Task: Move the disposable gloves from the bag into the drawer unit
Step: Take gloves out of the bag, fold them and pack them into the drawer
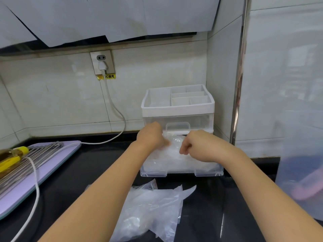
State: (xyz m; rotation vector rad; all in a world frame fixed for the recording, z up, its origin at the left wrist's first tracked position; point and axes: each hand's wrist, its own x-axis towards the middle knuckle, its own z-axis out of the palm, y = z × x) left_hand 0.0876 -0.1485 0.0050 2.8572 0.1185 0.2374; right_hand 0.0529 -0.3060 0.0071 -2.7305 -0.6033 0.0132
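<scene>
Both hands over the pulled-out drawer [181,167]: left hand [151,136] and right hand [197,145], fingers curled, pinching the clear gloves [174,147].

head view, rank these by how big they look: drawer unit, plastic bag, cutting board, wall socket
1. drawer unit
2. plastic bag and cutting board: look alike; bag nearer, board cropped
3. wall socket

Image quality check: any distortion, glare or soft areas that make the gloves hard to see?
Head view: wide-angle bowing curves the metal strip; right edge smeared, soft; streaks of light glare on the black counter; clear gloves gripped by the left hand and right hand barely stand out against the transparent drawer.
</scene>
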